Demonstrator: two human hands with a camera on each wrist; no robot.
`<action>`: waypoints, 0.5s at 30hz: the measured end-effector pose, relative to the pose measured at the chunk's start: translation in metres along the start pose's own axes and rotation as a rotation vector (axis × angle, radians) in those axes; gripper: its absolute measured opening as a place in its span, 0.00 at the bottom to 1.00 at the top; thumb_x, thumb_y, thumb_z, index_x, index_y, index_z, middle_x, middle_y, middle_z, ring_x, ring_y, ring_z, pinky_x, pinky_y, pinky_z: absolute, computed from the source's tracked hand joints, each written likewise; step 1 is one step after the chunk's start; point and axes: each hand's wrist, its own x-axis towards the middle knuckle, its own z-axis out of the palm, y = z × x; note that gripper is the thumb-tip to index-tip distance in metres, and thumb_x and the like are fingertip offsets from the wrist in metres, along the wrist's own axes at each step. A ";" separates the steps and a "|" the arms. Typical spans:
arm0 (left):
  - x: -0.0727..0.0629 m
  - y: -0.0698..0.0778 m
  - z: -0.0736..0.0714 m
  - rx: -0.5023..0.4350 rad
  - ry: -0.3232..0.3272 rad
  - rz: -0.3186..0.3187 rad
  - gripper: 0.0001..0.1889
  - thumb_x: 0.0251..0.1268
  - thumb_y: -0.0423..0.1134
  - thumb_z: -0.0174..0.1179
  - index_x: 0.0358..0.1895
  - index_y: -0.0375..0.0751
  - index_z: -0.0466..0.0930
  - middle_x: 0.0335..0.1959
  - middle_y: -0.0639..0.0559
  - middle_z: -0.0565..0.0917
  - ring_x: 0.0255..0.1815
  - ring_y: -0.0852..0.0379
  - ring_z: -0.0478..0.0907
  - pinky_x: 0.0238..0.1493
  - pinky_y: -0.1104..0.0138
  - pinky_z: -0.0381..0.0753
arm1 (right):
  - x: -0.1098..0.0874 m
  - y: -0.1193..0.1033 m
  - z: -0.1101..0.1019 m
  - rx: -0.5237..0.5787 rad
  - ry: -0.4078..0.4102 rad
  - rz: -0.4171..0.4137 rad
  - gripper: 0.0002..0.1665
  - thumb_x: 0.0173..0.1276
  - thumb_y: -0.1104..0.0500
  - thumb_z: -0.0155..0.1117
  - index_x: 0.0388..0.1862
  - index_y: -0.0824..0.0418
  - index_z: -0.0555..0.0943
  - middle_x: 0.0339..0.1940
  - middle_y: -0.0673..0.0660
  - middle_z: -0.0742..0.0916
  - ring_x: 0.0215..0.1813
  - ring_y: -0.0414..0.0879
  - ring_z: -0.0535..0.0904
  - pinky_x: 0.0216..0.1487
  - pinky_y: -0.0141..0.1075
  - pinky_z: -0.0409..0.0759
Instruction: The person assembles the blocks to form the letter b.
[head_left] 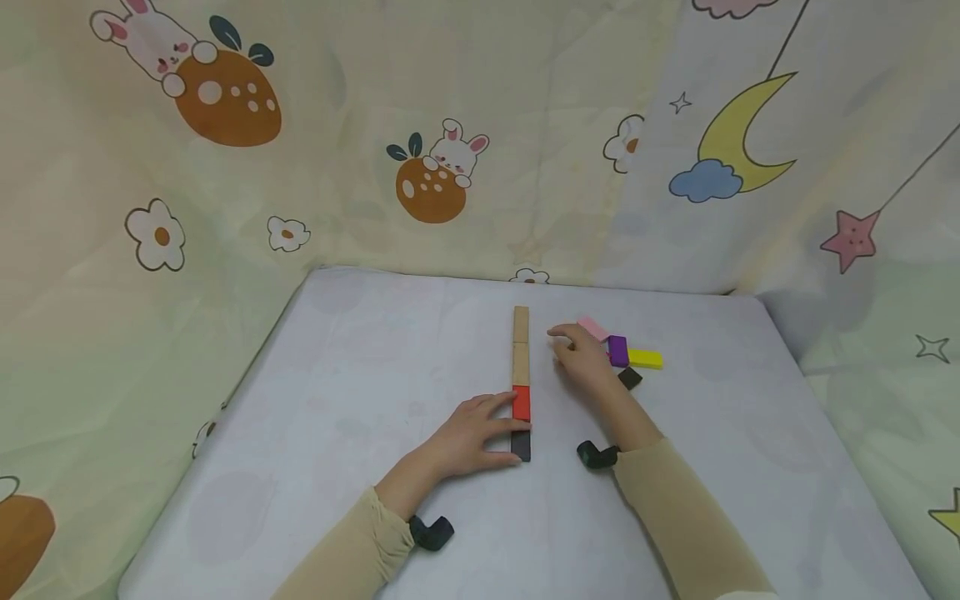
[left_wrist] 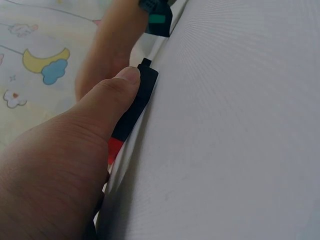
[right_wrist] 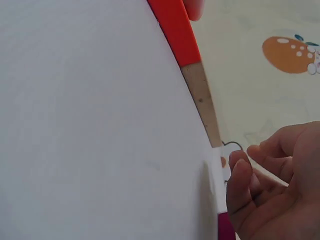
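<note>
Touching the row: the left hand (head_left: 465, 437), at about half past seven from the row's middle, has its fingers spread and nearly straight; its thumb rests against the black block (head_left: 521, 447), with another fingertip at the red block (head_left: 521, 403).
Right hand (head_left: 588, 367): between two and three o'clock from the row's middle, its fingers loosely bent, fingertips close but apart; no block shows in its grasp.
Row: four blocks lie end to end, black at six o'clock, then red, the nearer tan block (head_left: 521, 364) and the farther tan block (head_left: 521, 324) at twelve.
Loose blocks: around the right hand, the pink block (head_left: 592, 328) lies at twelve, the purple block (head_left: 618, 351) and yellow block (head_left: 646, 359) near three, the charcoal block (head_left: 630, 378) near four.
Progress, as judged: four blocks look placed in line; those four others are not yet part of it. Whether the row is complete cannot be told.
Arms: both reach forward in tan sleeves, the left from seven o'clock, the right from five.
Surroundings: a white tabletop (head_left: 337, 350), with a printed fabric backdrop (head_left: 540, 100) at twelve.
</note>
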 end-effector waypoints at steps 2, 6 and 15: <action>0.000 -0.001 0.001 -0.001 -0.003 -0.007 0.28 0.64 0.68 0.55 0.68 0.78 0.68 0.79 0.55 0.56 0.76 0.47 0.60 0.74 0.48 0.62 | -0.009 0.006 -0.006 -0.037 0.019 -0.007 0.21 0.75 0.54 0.50 0.64 0.52 0.76 0.65 0.57 0.78 0.57 0.57 0.78 0.59 0.52 0.78; -0.001 -0.001 0.003 -0.007 -0.005 -0.015 0.28 0.63 0.69 0.55 0.68 0.79 0.68 0.79 0.55 0.56 0.76 0.47 0.59 0.74 0.48 0.62 | -0.025 0.016 -0.015 -0.105 0.049 -0.039 0.23 0.73 0.56 0.50 0.65 0.56 0.75 0.71 0.60 0.74 0.74 0.58 0.67 0.73 0.56 0.65; 0.000 -0.003 0.004 -0.007 -0.007 -0.020 0.28 0.63 0.69 0.56 0.68 0.81 0.66 0.80 0.56 0.56 0.76 0.47 0.59 0.73 0.47 0.62 | -0.036 0.021 -0.017 -0.138 0.114 -0.036 0.22 0.74 0.55 0.51 0.63 0.62 0.76 0.65 0.62 0.78 0.67 0.59 0.72 0.70 0.56 0.69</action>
